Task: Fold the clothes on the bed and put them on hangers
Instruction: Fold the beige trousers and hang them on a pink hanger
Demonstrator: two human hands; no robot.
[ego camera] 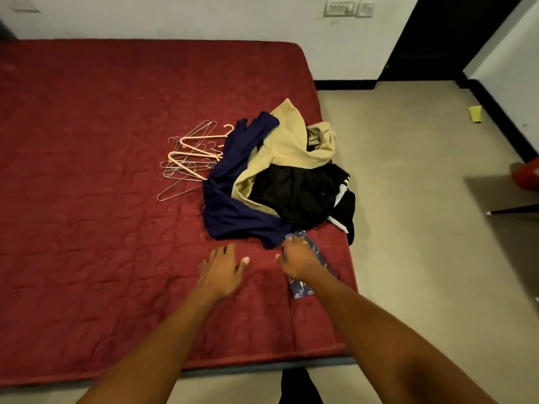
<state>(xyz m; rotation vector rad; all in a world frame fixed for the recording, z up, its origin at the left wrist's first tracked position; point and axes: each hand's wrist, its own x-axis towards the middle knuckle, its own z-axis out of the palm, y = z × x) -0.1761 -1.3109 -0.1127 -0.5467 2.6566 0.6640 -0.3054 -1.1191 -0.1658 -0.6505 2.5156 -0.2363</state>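
Head view, crumpled navy, tan, black clothes beside hangers, left hand fingers spread, right hand seemingly gripping patterned cloth

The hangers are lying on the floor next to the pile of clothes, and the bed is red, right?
Not quite. The head view shows the hangers lying on the red bed, not the floor. They sit just left of the pile of clothes, which is also on the bed.
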